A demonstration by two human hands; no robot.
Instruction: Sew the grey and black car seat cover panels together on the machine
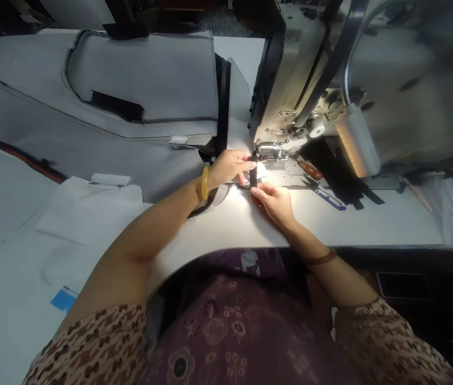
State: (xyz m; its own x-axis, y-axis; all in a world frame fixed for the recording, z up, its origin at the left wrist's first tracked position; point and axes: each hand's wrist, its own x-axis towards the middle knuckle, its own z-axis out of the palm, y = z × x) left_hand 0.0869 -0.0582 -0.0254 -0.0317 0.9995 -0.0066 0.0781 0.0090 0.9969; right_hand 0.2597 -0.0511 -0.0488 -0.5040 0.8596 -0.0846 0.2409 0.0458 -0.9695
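Observation:
My left hand point(230, 166) pinches the upper end of a narrow black strap point(253, 179) right beside the presser foot point(266, 153) of the sewing machine point(290, 85). My right hand point(274, 200) holds the strap's lower end against the white table point(371, 219), fingers pressed together. The strap runs nearly upright between the two hands, under the machine's lamp light. A yellow bangle sits on my left wrist and a brown one on my right.
Large grey fabric panels with black trim point(130, 101) cover the table's left and back. White cloth pieces point(90, 208) lie at left. Scissors with a blue handle point(326, 197) and black strap scraps point(354, 192) lie right of the needle. A lamp tube point(357, 141) hangs from the machine.

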